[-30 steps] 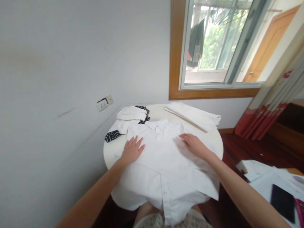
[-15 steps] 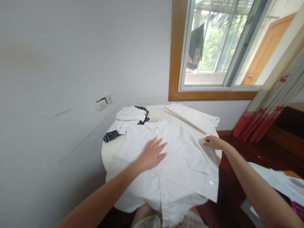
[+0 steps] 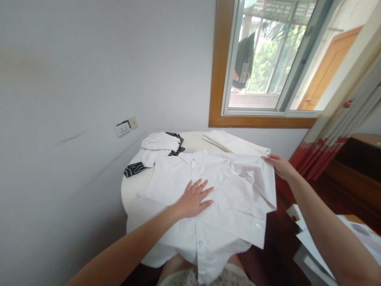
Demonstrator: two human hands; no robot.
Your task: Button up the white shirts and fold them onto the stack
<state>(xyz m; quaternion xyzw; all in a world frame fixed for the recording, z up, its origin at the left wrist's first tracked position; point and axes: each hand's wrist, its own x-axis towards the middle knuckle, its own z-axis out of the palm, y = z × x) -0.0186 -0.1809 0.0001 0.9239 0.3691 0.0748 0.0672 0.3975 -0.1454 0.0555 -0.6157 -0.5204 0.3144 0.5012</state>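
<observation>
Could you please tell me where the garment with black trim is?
In the head view, the garment with black trim lies at the back left of the table, near the wall, beside the white shirt.

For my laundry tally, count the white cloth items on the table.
3: the shirt under the left hand, the black-trimmed bundle at back left, the folded cloth at back right. Others may be hidden.
</observation>
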